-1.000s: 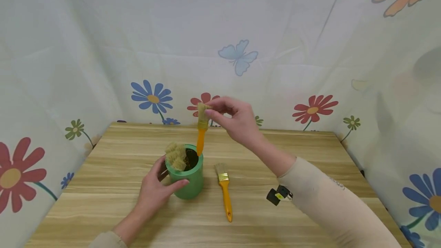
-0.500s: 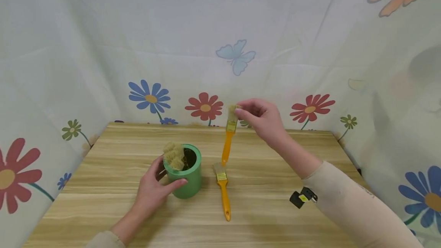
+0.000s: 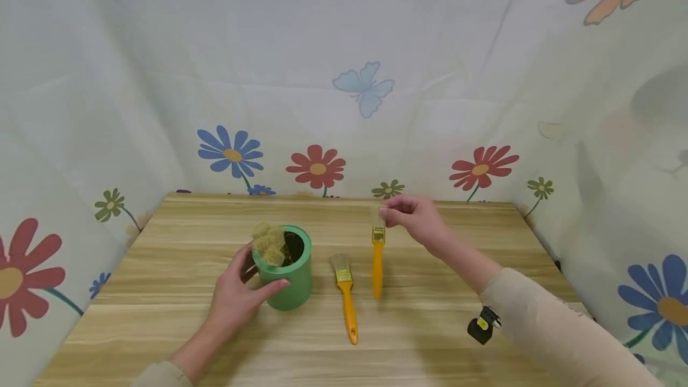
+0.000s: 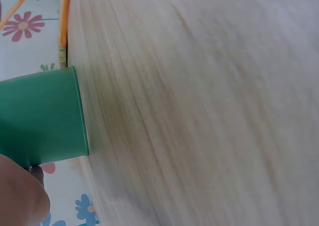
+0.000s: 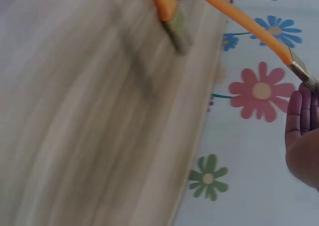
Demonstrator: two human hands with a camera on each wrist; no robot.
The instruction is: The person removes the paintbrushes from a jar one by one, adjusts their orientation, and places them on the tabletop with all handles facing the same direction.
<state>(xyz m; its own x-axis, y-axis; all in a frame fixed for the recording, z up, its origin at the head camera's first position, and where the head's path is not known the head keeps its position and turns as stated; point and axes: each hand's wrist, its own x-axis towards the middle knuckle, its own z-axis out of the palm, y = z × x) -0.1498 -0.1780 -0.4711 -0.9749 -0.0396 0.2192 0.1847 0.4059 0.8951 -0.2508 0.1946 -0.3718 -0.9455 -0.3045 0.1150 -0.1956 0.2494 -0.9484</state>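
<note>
My left hand (image 3: 239,291) grips the side of a green cylindrical pot (image 3: 292,284), thumb along the near side and fingers behind. A tan, fuzzy clump (image 3: 269,245) sticks up at the pot's left rim, beside a dark interior. With thumb and fingers, my right hand (image 3: 416,220) pinches a paintbrush (image 3: 378,267) by its bristles, the orange handle hanging straight down. The right wrist view shows that handle (image 5: 244,21) raised off the wood. A second paintbrush (image 3: 346,297) lies on the table between the pot and the held brush, bristles away from me.
The wooden table (image 3: 177,243) ends at a white cloth backdrop (image 3: 269,76) printed with flowers and butterflies. Cloth also hangs along both sides. A small black device (image 3: 484,324) sits on my right sleeve.
The right hand has carried its paintbrush from over the pot to the right, past the lying brush, then lowered it. The left hand stays on the pot.
</note>
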